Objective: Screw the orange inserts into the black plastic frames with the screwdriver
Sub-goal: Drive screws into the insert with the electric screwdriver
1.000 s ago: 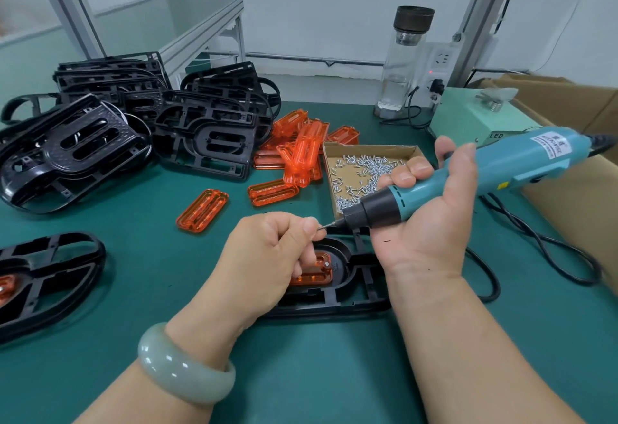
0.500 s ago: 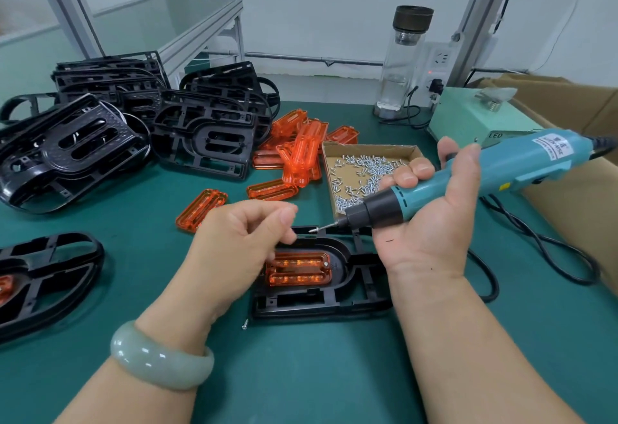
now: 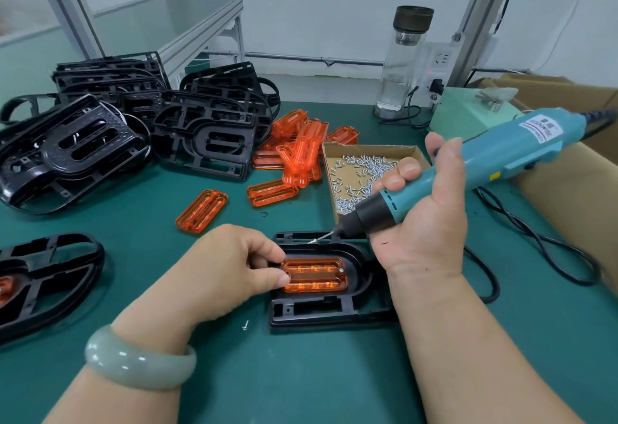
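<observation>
1. The left hand [image 3: 234, 266] has its fingers curled, and thumb and forefinger pinch the left end of the insert [image 3: 314, 274]. I think this keeps the insert flat and lined up while a screw goes in.
2. The right hand [image 3: 421, 223] is closed around the screwdriver [image 3: 468, 169], low near its black nose, probably for better control of the tip. The tool is tilted, with its tip above the far edge of the frame [image 3: 331, 313] and not yet on the insert. A small screw seems to sit on the tip, but I cannot be sure.
3. The insert lies in the oval recess of the frame, which lies flat on the mat [image 3: 301, 383] between both hands. One screw head [image 3: 341, 269] shows at its right end. The fingers hide the left end, so that end is likely next.
4. The box [image 3: 368, 149] of screws stands just behind the frame, near the right hand for easy picking. A loose screw [image 3: 245, 325] lies beside the frame.
5. Spare inserts [image 3: 297, 152] and empty frames [image 3: 200, 136] are piled further back, to the left.
</observation>
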